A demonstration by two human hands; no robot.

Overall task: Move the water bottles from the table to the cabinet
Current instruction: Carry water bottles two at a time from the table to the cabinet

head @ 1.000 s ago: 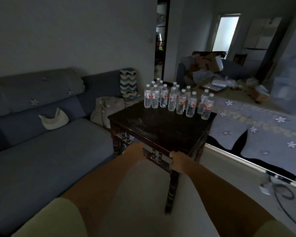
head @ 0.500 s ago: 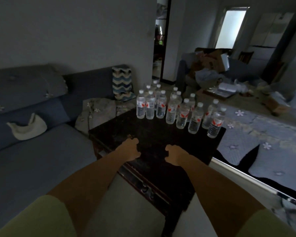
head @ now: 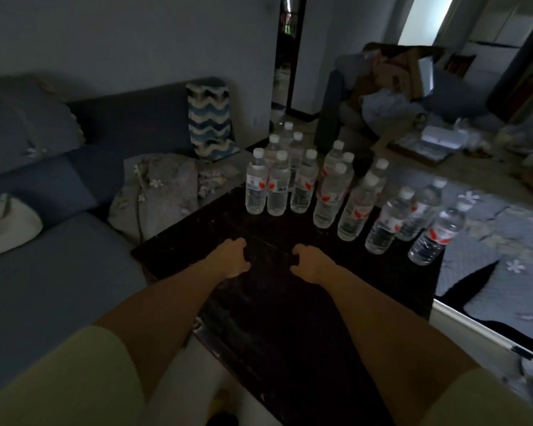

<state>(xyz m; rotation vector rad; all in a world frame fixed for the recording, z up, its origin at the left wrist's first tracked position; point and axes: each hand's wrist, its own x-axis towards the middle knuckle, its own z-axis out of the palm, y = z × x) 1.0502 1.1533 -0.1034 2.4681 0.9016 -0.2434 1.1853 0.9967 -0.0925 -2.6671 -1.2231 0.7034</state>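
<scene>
Several clear water bottles (head: 328, 195) with white caps and red-and-white labels stand in rows along the far edge of a dark wooden table (head: 274, 302). My left hand (head: 230, 256) and my right hand (head: 308, 261) hover side by side over the middle of the table, well short of the bottles. Both have loosely curled fingers and hold nothing. No cabinet is plainly in view.
A blue sofa (head: 59, 256) runs along the left, with a zigzag cushion (head: 211, 121) and a crumpled blanket (head: 163, 192). A flowered bedspread (head: 505, 250) lies to the right. Clutter fills the far right, and a doorway (head: 285, 53) opens behind the table.
I have come closer to the table. My hands left its near edge and rose over the tabletop, then edged forward toward the bottles.
</scene>
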